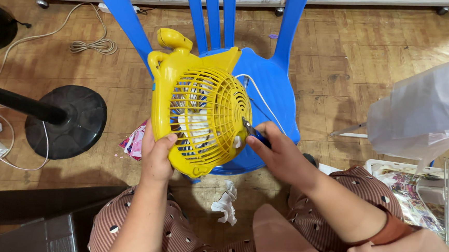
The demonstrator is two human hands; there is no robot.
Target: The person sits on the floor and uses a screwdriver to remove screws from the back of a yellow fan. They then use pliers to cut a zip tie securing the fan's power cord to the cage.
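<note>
Two hands [223, 154] w/ fan [199, 114], chair [268, 82] behind

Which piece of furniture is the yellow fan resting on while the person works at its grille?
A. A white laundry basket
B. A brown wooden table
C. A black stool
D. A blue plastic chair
D: the yellow fan sits on the seat of the blue plastic chair, steadied at its lower rim by the left hand, while the right hand holds a blue-handled tool against the grille.

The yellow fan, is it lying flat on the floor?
No, the yellow fan rests tilted on the blue chair, steadied by the left hand while the right hand works pliers at its grille.
</note>
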